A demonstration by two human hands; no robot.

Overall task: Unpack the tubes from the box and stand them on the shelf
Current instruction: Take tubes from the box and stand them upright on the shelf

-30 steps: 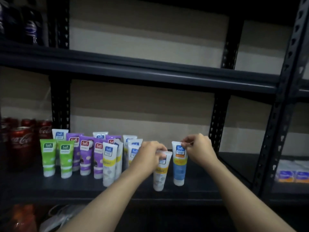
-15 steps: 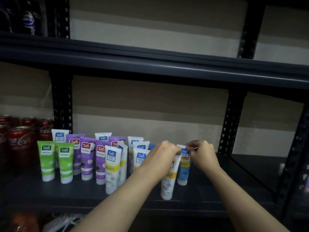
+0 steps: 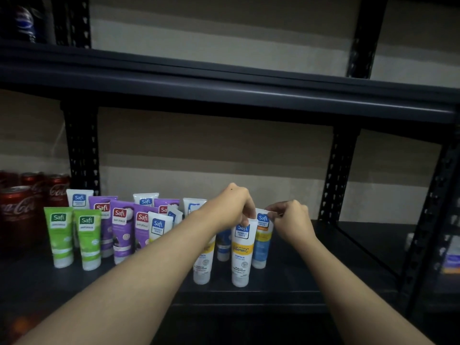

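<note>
A dim, beige-banded wall [image 3: 211, 150] stands behind the dark metal shelf [image 3: 311, 275].

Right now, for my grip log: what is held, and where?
Left hand pinches the yellow-banded tube at its top edge; right hand, the blue tube at its top edge.

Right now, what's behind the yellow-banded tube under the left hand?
A blue tube stands behind it to the right, its top pinched by the right hand. The yellow-banded tube covers its left edge; anything straight behind is hidden.
</note>
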